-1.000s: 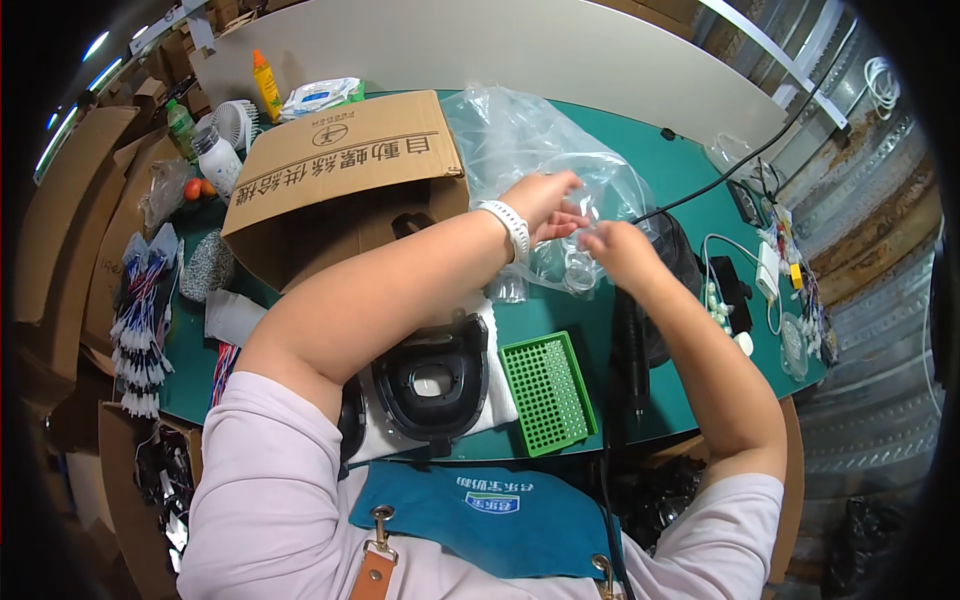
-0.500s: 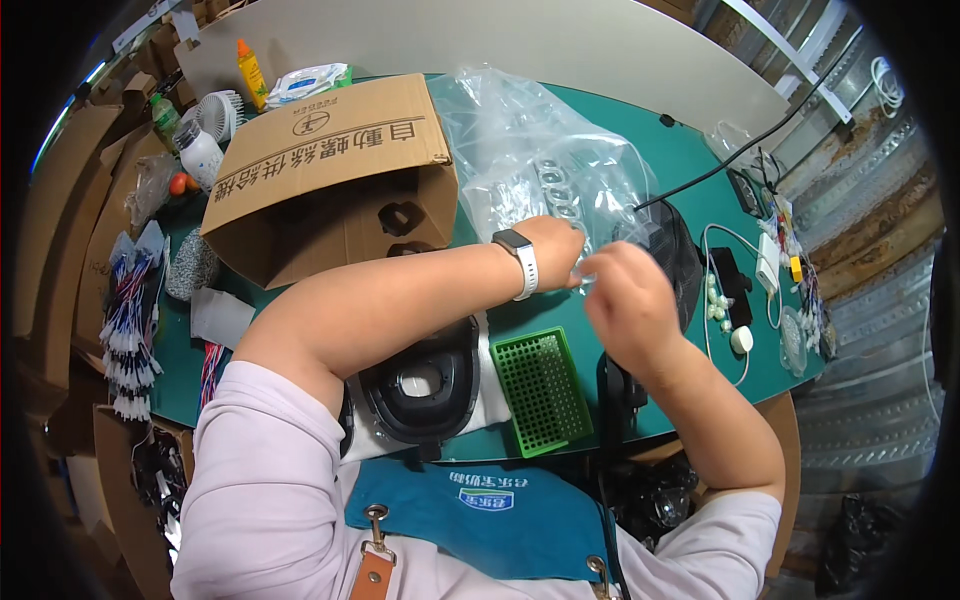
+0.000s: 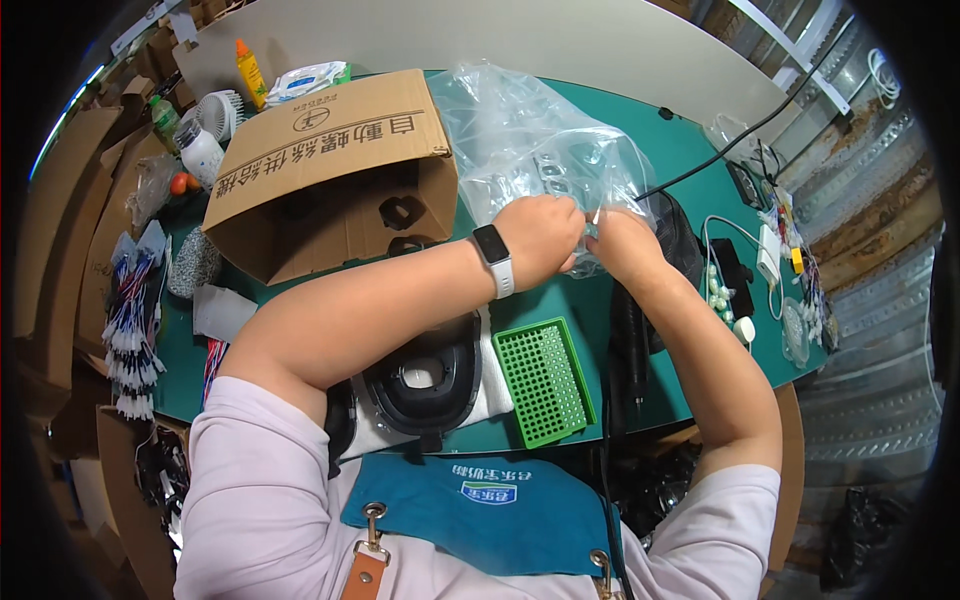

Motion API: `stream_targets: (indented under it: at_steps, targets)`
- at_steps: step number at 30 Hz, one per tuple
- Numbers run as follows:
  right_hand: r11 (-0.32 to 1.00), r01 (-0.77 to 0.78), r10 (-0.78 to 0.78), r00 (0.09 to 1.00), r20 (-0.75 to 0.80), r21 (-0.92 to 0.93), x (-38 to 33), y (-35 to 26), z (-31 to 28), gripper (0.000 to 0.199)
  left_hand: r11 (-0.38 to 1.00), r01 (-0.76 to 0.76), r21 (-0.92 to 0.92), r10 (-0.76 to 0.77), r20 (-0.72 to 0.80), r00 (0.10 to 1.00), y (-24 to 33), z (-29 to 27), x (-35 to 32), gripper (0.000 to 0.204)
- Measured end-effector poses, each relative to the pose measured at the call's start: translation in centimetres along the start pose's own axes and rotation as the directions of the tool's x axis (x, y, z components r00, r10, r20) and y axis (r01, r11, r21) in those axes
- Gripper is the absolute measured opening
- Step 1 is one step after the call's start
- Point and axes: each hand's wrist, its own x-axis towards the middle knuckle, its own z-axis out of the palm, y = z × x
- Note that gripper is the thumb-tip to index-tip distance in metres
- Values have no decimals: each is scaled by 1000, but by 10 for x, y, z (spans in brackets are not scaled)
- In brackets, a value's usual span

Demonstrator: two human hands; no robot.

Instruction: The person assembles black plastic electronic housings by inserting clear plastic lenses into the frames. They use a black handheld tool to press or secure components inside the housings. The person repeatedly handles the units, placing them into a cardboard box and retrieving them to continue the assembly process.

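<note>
A large clear plastic bag lies on the green table, with several small pale parts visible inside it. My left hand, with a watch on its wrist, is closed on the bag's near edge. Just to its right my right hand pinches the same edge, its fingertips partly hidden in the plastic. Below them sits a green perforated tray. A black plastic housing with an oval opening rests on a white cloth, partly covered by my left forearm.
An open cardboard box stands left of the bag. A black pen-shaped power tool with a cord lies under my right forearm. Wire bundles hang at the left edge. A white power strip and cables are at the right.
My right hand has moved up and in to the bag's edge beside my left hand. My left hand has shifted slightly left, and the black tool shows more fully.
</note>
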Motion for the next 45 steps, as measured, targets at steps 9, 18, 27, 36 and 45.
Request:
stream_targets:
  at_steps: [9,18,27,36,45]
  targets:
    - [998,14,-12,1000,21,-65,-1,-8,4,33,990,-32,-134,9,-167,986,37,-117,-84,35]
    - [998,8,-8,1000,-3,-65,1,-4,5,36,976,195,-93,-212,-250,945,68,-179,-187,41]
    - [859,110,-263,933,-246,-501,-16,-13,6,35,861,509,10,-479,-323,816,65,-172,-261,37]
    - [944,307,-279,937,-211,116,-66,-129,-42,42,746,665,44,-655,-131,744,69,-177,-273,38]
    - [872,427,-440,898,2,239,-79,-177,-19,40,737,676,15,-676,-14,737,64,-166,-270,38]
